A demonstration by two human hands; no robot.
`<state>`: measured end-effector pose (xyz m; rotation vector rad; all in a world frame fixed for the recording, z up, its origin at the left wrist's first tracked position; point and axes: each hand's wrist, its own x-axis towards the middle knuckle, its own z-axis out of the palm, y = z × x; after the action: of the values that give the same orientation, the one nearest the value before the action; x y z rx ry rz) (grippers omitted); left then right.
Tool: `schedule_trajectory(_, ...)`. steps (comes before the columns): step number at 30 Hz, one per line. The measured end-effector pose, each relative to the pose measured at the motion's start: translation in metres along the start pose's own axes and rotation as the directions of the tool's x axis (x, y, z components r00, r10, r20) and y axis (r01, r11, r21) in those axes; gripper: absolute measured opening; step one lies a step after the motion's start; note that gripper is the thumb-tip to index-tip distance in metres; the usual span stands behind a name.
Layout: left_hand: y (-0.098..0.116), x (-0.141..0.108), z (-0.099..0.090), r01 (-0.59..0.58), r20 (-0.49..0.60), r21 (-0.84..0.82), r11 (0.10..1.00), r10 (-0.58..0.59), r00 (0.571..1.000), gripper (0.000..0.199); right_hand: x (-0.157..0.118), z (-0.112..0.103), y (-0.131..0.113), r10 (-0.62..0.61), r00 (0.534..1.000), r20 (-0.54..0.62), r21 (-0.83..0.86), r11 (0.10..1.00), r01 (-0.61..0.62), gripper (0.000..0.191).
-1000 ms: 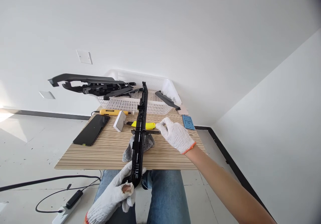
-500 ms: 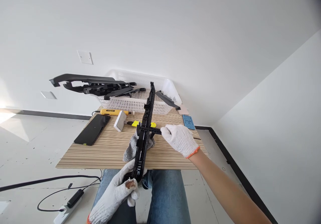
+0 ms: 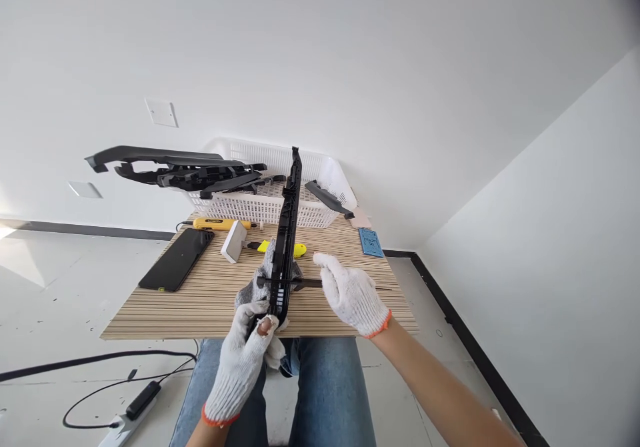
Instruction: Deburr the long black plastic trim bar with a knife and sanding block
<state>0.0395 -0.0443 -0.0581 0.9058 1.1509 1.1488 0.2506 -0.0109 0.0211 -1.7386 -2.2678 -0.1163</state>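
My left hand (image 3: 245,357), in a white knitted glove with the thumb tip bare through a hole, is closed around the near end of a long black plastic trim piece (image 3: 286,233). The piece stands tilted up, its far end in front of the basket. A dark, flat, file-like tool (image 3: 311,283) lies across its lower part. My right hand (image 3: 353,293), gloved as well, is closed on that tool, and a thin point sticks out on its right side. Behind the trim piece lies a grey cloth (image 3: 245,293), partly hidden.
A white basket (image 3: 320,217) holds several black plastic parts (image 3: 175,167), some overhanging its left side. On the striped table (image 3: 150,317) are a phone (image 3: 177,260), a yellow tool (image 3: 220,224), a white block (image 3: 233,241), a yellow utility knife (image 3: 300,250) and a blue card (image 3: 371,242).
The file-like tool has slid down the trim piece toward my left hand, with my right hand moving lower. My left hand has risen slightly with the piece, and the view has shifted a little.
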Motion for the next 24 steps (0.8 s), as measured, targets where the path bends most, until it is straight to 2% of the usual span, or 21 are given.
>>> schedule_trajectory(2, -0.004, 0.0, -0.001, -0.018, 0.004, 0.017, 1.0, 0.018, 1.0, 0.055, 0.001, 0.004, 0.003, -0.04, 0.998, 0.043, -0.105, 0.994, 0.044, 0.051)
schedule_trajectory(5, -0.009, -0.001, -0.004, -0.041, -0.01, 0.022, 0.999, 0.041, 0.999, 0.054, 0.003, 0.007, 0.009, -0.179, 0.979, 0.1, -0.216, 0.956, 0.197, 0.05)
schedule_trajectory(8, -0.011, -0.002, -0.004, -0.057, -0.019, 0.048, 0.997, 0.058, 0.998, 0.051, 0.003, 0.01, 0.014, -0.245, 0.968, 0.045, -0.227, 0.942, 0.249, 0.048)
schedule_trajectory(12, -0.011, -0.002, -0.003, -0.074, -0.008, 0.057, 0.996, 0.075, 0.997, 0.05, 0.002, 0.012, 0.012, -0.073, 0.991, -0.114, -0.097, 0.993, 0.062, 0.045)
schedule_trajectory(15, -0.009, -0.002, -0.002, -0.082, -0.008, 0.056, 0.995, 0.083, 0.997, 0.048, 0.001, 0.012, 0.008, 0.102, 0.981, -0.163, 0.017, 0.995, -0.101, 0.049)
schedule_trajectory(18, -0.009, -0.002, -0.002, -0.078, -0.021, 0.053, 0.996, 0.079, 0.997, 0.048, 0.0, 0.011, 0.005, 0.24, 0.962, -0.133, 0.098, 0.969, -0.228, 0.054)
schedule_trajectory(24, -0.01, -0.001, -0.001, -0.1, -0.043, 0.048, 0.994, 0.102, 0.994, 0.048, 0.0, 0.005, -0.004, 0.367, 0.93, 0.001, 0.223, 0.907, -0.358, 0.039)
